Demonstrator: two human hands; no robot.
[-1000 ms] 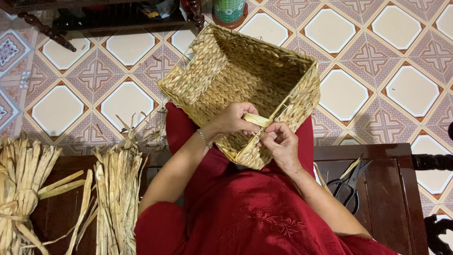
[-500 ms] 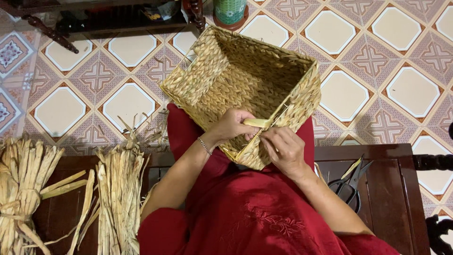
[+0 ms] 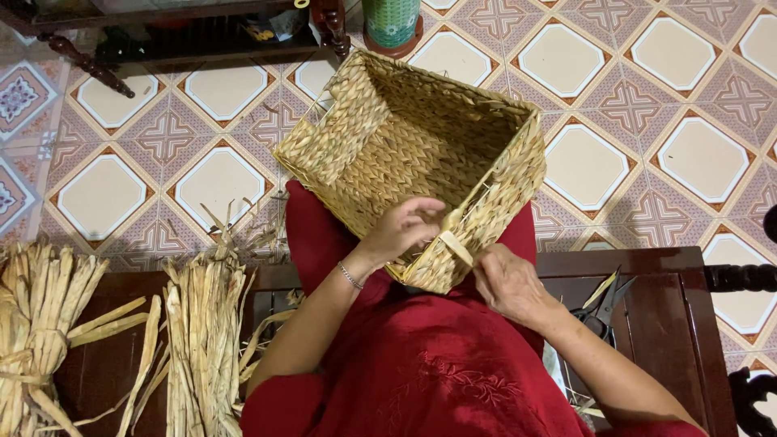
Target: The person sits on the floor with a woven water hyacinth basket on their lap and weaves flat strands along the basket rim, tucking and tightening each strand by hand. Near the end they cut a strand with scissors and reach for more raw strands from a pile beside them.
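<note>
A square woven basket [image 3: 405, 154] of pale straw rests tilted on the person's lap, its open mouth turned up toward the camera and its near corner pointing down at the red clothing. At that near corner the left hand [image 3: 402, 231] lies over the rim with its fingers curled inward, thumb and forefinger pinching a flat straw strip [image 3: 455, 245] that sticks out from the weave. Just beside it, on the basket's near right edge, the right hand [image 3: 508, 283] has its fingertips pressed together on the lower end of the same strip, so both hands meet on the strip and touch the basket's wall. A thin bracelet [image 3: 350, 276] circles the left wrist, below the basket. The person sits on a dark wooden bench [image 3: 647, 307] that runs below the basket across the lower part of the view. To the right of the basket and beyond the right hand, a pair of dark scissors [image 3: 603, 311] lies on the bench with a few straw scraps near it. Well to the left of the basket, two bundles of dried straw [image 3: 198, 332] lie on the bench, the farther one tied around its middle. Beyond the basket the patterned tile floor [image 3: 647, 89] spreads out, and above the basket's far corner stands a green cylindrical container [image 3: 392, 20] beside dark wooden furniture legs.
</note>
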